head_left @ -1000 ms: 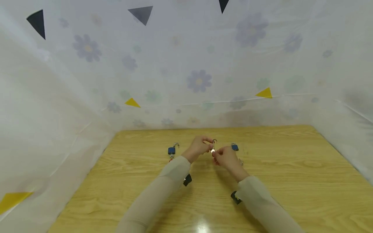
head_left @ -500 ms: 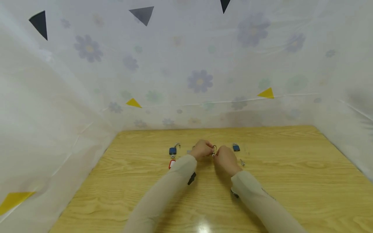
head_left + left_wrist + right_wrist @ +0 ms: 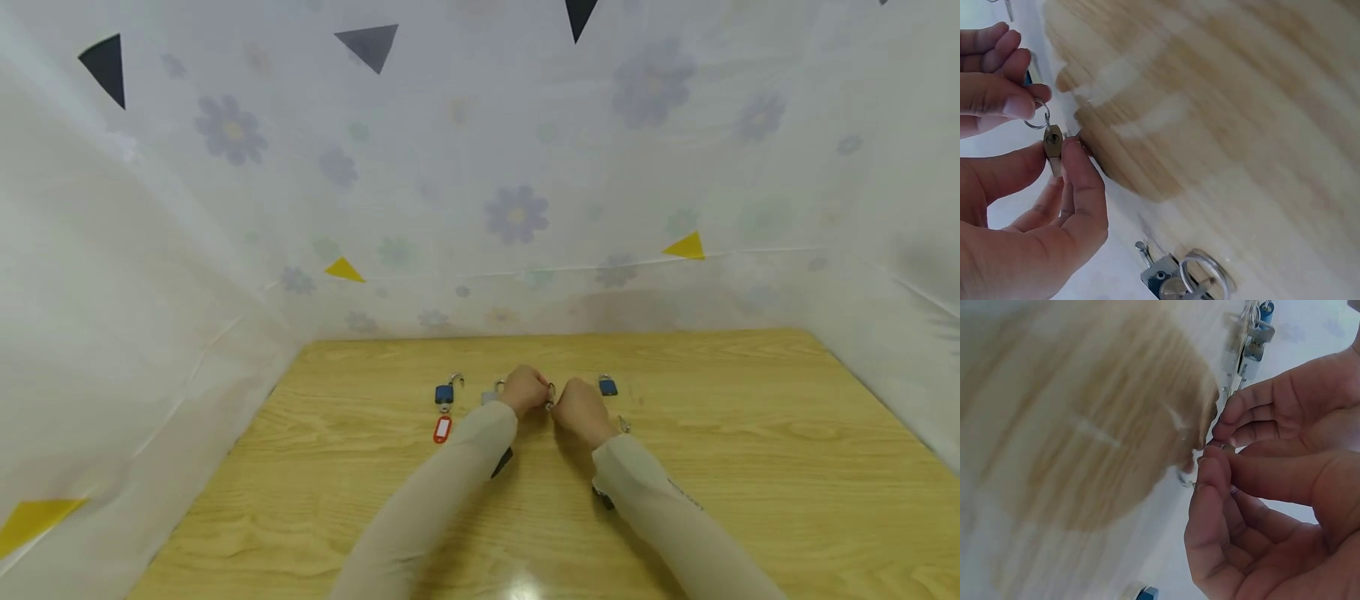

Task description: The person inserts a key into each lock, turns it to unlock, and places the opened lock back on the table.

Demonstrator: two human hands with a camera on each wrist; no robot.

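On the wooden table point(image 3: 750, 467), your left hand point(image 3: 525, 390) pinches the small brass padlock point(image 3: 1053, 142) mid-table while your right hand point(image 3: 579, 408) pinches its key ring point(image 3: 1037, 119); hold the body steady, with blue padlocks point(image 3: 444, 393) lying beyond.

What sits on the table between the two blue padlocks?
In the head view, both hands, left hand and right hand, meet between the left blue padlock and the right blue padlock, pinching a small brass padlock on a key ring.

Head view overlooks the table point(image 3: 750, 433); wrist views sit close.
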